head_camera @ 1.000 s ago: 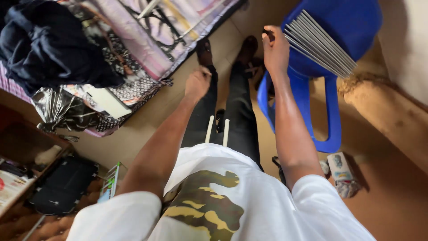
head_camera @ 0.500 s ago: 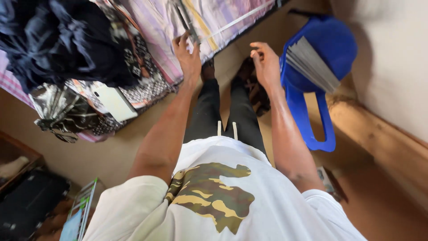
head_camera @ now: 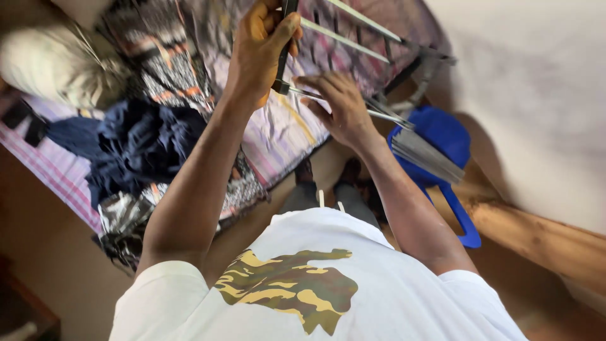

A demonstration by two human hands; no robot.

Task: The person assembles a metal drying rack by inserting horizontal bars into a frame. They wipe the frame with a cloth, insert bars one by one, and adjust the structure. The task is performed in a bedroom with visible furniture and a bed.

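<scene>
Gripping the dark bar (head_camera: 282, 47) of a metal rod frame (head_camera: 353, 43) over the bed (head_camera: 284, 136), my left hand (head_camera: 259, 50) is closed; right hand (head_camera: 338, 107) rests half-open on a rod. I judge a loose rod could slip or pinch fingers.

Lying heaped on the striped bed (head_camera: 287, 136): dark blue clothes (head_camera: 136, 148). Standing near the wall (head_camera: 536, 107), a blue plastic chair (head_camera: 451, 136), carrying grey slats (head_camera: 426, 155).
</scene>
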